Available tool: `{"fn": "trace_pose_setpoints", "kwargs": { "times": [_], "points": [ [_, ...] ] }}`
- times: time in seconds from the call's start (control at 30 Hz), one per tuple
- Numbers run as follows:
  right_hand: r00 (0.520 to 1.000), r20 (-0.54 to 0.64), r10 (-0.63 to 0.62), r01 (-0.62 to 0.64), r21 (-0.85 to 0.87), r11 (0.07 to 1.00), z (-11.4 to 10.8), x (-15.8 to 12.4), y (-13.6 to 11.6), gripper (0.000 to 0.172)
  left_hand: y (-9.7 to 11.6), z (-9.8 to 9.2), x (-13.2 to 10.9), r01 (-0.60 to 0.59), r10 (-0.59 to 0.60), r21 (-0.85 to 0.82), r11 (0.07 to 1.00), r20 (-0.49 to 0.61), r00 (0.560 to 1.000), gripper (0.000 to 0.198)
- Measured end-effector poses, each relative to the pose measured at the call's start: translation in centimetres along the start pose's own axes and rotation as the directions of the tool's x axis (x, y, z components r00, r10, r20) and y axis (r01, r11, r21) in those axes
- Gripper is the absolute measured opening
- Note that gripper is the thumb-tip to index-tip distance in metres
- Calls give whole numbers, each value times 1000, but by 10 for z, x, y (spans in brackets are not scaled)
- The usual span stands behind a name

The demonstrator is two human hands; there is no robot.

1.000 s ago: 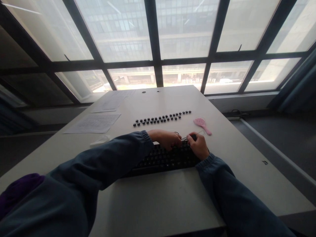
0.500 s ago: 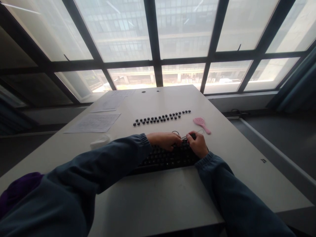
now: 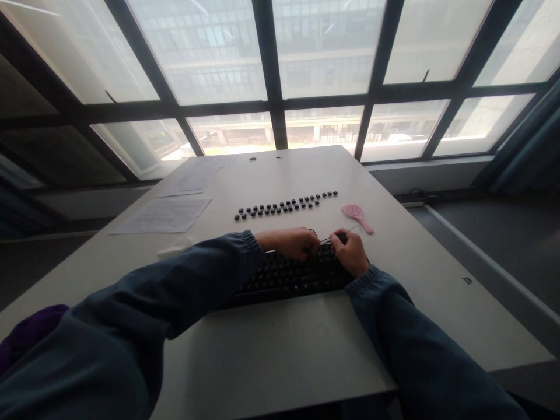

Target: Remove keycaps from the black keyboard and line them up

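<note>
A black keyboard (image 3: 284, 281) lies near the front of the white table, partly covered by my left forearm. My left hand (image 3: 291, 242) is closed over its upper edge, fingers curled on a thin black cable (image 3: 324, 240). The cable runs across to my right hand (image 3: 351, 252), which is closed at the keyboard's upper right corner. A small dark piece (image 3: 342, 237) shows between that hand's fingers; its kind is unclear. Beyond the hands, several small black keycaps (image 3: 279, 211) stand in two slanting rows.
A pink hairbrush (image 3: 353, 211) lies right of the keycaps. Printed papers (image 3: 161, 216) and a white object (image 3: 174, 247), partly behind my left sleeve, are on the left. The table's right edge (image 3: 441, 249) slants past my right arm; large windows stand behind.
My left hand has shifted slightly left, its fingers drawn in more. My right hand stays at the corner. The whole view has tilted a little.
</note>
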State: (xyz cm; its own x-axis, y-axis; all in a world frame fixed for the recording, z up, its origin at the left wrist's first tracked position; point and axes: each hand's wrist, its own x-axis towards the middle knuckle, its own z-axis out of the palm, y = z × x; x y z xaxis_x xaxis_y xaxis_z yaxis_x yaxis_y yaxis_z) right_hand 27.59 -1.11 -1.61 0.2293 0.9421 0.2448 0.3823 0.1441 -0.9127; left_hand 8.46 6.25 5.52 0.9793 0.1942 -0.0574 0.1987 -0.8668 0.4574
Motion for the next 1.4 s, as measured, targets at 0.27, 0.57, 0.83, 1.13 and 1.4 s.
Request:
{"fn": "trace_pose_setpoints", "kwargs": {
  "times": [0.27, 0.57, 0.83, 1.13, 1.4],
  "points": [
    [1000, -12, -3, 3, 6, 1000, 1, -1, -1, 24, -31, -21, -14, 189, -207, -190, 963, -80, 975, 20],
    [1000, -17, 9, -9, 24, 1000, 1, 0, -4, 22, -83, -79, 50, 440, -407, -13, 898, -407, 818, 33],
    [999, -6, 34, -34, 31, 999, 1, 2, -9, 20, -135, -76, 139, 479, -444, -16, 878, -406, 799, 27],
    [1000, 19, 11, -12, 53, 999, 0, 4, -10, 18, -171, -66, 167, 549, -540, -27, 835, -233, 809, 33],
    [1000, 2, 20, -20, 67, 998, -1, 5, -9, 17, -163, -70, 161, 552, -530, 39, 833, -230, 816, 31]
  ]
}}
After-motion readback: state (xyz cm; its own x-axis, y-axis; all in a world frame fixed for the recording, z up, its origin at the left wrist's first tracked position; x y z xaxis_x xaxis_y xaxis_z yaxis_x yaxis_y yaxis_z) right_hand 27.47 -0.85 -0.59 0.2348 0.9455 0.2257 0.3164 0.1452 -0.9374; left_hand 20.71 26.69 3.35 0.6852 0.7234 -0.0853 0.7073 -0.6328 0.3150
